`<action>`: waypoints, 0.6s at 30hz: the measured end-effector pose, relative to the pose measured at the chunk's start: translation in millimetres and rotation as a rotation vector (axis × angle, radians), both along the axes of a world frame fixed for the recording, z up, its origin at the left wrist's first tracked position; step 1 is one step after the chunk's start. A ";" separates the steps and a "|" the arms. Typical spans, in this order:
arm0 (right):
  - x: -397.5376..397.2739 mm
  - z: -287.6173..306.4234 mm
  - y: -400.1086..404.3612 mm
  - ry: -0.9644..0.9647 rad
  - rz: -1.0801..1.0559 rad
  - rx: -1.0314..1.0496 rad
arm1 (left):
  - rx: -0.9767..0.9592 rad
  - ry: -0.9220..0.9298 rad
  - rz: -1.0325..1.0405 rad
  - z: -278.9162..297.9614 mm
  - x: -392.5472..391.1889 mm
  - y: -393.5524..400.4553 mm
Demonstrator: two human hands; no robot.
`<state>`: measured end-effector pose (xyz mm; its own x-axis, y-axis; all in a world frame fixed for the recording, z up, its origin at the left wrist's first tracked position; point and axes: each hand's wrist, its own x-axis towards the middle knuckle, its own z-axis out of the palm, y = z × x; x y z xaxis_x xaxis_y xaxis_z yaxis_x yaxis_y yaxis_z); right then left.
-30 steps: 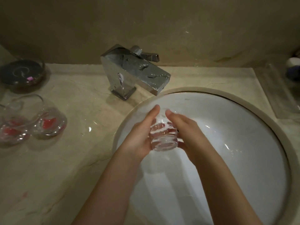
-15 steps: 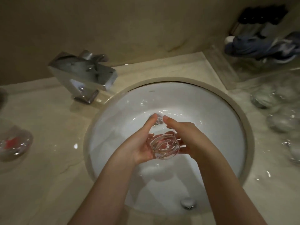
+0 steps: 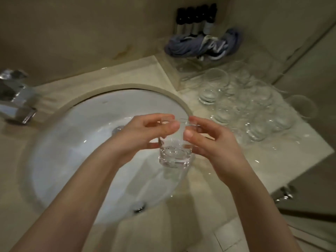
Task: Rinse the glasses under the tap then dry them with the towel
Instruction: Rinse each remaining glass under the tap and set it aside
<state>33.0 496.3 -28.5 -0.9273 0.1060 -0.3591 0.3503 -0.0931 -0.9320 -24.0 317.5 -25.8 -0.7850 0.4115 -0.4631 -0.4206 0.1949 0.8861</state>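
We hold one clear glass (image 3: 175, 151) between both hands over the right edge of the white sink (image 3: 76, 142): our left hand (image 3: 145, 135) curls its fingers and thumb round the left side near the rim, and our right hand (image 3: 209, 140) pinches the right side with thumb and fingers. The glass stands nearly upright, its long axis running top to bottom, mouth toward us and thick base down toward the basin; a little water appears to sit in the bottom. The chrome tap (image 3: 14, 99) lies well apart at the far left, blurred, and we cannot tell whether water runs from it. On the beige desk (image 3: 181, 215) to the right of the sink a crowd of other clear glasses (image 3: 245, 110) stands close together, some seemingly mouth down, near our right hand. Behind them a crumpled blue-grey towel (image 3: 200, 44) lies against the wall, and just behind the towel a row of small dark-capped bottles (image 3: 194, 20) stands upright; their labels are too blurred for us to read. A drain fitting (image 3: 139, 206) shows at the near side of the sink, below our left forearm.
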 end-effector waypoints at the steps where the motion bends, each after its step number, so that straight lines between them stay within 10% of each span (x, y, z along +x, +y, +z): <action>1: 7.6 5.5 12.7 0.022 -0.001 0.009 | 0.014 0.041 -0.036 7.6 2.9 9.8; 18: 102.8 35.9 191.7 0.209 -0.125 0.309 | -0.202 0.546 -0.551 53.6 37.7 206.6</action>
<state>135.8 688.0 7.4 -0.9499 0.2969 -0.0975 0.1540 0.1734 -0.9727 13.7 524.1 27.8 -0.6303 0.7555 -0.1788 0.2663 0.4267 0.8643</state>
